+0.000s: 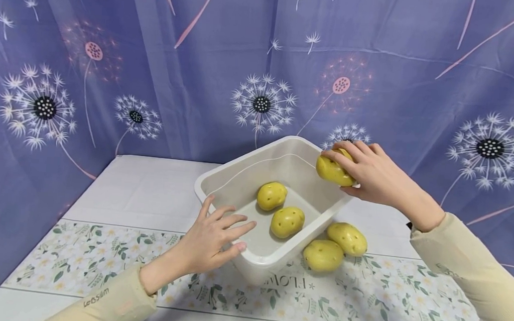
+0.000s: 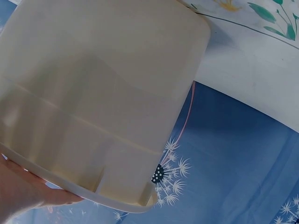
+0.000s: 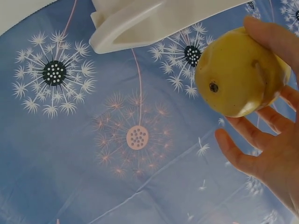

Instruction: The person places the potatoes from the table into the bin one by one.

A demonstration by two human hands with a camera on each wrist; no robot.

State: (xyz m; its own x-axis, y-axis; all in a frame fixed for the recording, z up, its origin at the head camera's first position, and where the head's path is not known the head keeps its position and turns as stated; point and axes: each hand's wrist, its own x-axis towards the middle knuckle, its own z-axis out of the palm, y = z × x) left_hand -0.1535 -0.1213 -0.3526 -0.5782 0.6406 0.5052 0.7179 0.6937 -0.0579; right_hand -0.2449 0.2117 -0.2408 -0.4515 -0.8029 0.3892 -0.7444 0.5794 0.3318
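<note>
Above the far right rim of a white plastic bin [image 1: 237, 179], my right hand [image 1: 373, 175] holds a yellow potato [image 1: 332, 170]. The right wrist view shows the thumb on one side of that potato [image 3: 238, 74] and fingers on the other. My left hand [image 1: 212, 237] lies over the bin's near left rim with its fingers spread and fairly straight. Inside the bin lie two potatoes, one farther back [image 1: 272, 196] and another closer [image 1: 287, 222]. In the left wrist view the bin's outer wall [image 2: 93, 84] hides most of the left hand [image 2: 28, 191].
Two more potatoes, one nearer [image 1: 323, 255] and one behind it [image 1: 347, 238], sit on the table against the bin's right side. A floral cloth strip [image 1: 109, 254] crosses the white tabletop [image 1: 145, 192]. A purple dandelion curtain [image 1: 191, 74] hangs behind.
</note>
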